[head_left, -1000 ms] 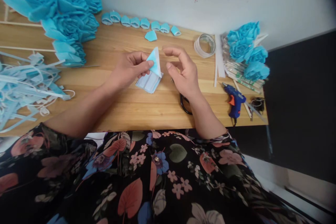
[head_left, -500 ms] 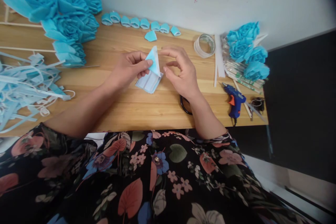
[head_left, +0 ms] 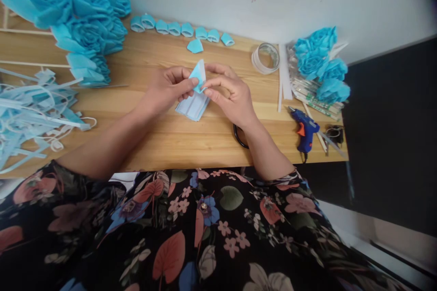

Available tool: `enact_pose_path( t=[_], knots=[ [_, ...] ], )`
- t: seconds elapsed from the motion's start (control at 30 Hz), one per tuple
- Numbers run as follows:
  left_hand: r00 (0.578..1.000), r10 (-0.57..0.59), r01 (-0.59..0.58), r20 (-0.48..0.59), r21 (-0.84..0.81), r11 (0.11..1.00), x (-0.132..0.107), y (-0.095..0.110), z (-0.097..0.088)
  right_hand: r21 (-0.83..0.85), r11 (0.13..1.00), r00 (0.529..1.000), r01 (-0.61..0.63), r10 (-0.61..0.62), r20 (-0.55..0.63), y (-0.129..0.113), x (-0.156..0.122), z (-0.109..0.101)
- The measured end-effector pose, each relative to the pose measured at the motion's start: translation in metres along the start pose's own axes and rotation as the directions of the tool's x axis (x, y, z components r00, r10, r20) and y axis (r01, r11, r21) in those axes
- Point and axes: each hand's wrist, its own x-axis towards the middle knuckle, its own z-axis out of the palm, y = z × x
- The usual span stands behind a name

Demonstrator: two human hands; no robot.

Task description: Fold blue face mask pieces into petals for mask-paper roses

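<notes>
Between thumb and fingers, my left hand (head_left: 174,84) pinches a folded light-blue fabric piece (head_left: 197,72) with a pale edge along its right side. My right hand (head_left: 230,93) has its thumb and index finger closed on the lower right corner of the same piece. Just beneath it on the wooden table lies a small stack of pale-blue fabric pieces (head_left: 193,108), partly covered by my hands. A black loop-shaped handle (head_left: 240,136) shows beside my right wrist, the rest hidden under the forearm.
Several folded blue pieces (head_left: 174,28) stand in a row along the wall, with one piece (head_left: 195,46) in front. Blue fabric roses (head_left: 92,32) and cut strips (head_left: 30,113) fill the left. Rightward are a tape roll (head_left: 265,58), more roses (head_left: 321,63) and a blue glue gun (head_left: 305,132).
My right hand has moved left and taken the corner of the folded piece. That lower right corner is now bent inward. My left hand keeps its hold.
</notes>
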Motion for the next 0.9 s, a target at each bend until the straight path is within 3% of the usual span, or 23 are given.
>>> enact_pose_path(
  t=[0.2, 0.4, 0.63, 0.9],
  knots=[
    [1.0, 0.01, -0.012, 0.019, 0.07, 0.997, -0.0013, 0.0055, 0.0022, 0.132, 0.982, 0.991, -0.135, 0.135, 0.009, -0.0005, -0.0026, 0.006],
    [1.0, 0.017, -0.018, 0.005, 0.082, 0.996, -0.003, 0.0075, 0.0037, 0.181, 0.964, 0.981, -0.193, 0.196, 0.0, 0.0, -0.0024, 0.0082],
    [1.0, 0.015, -0.015, 0.007, 0.036, 0.999, -0.0021, 0.0044, 0.0023, 0.18, 0.965, 0.981, -0.192, 0.193, 0.016, 0.0012, -0.0033, 0.0074],
    [0.999, -0.053, 0.053, 0.004, -0.109, 0.993, 0.0013, -0.0005, -0.0015, 0.148, 0.984, 0.995, -0.094, 0.086, 0.056, -0.0003, -0.0025, 0.005]
  ],
)
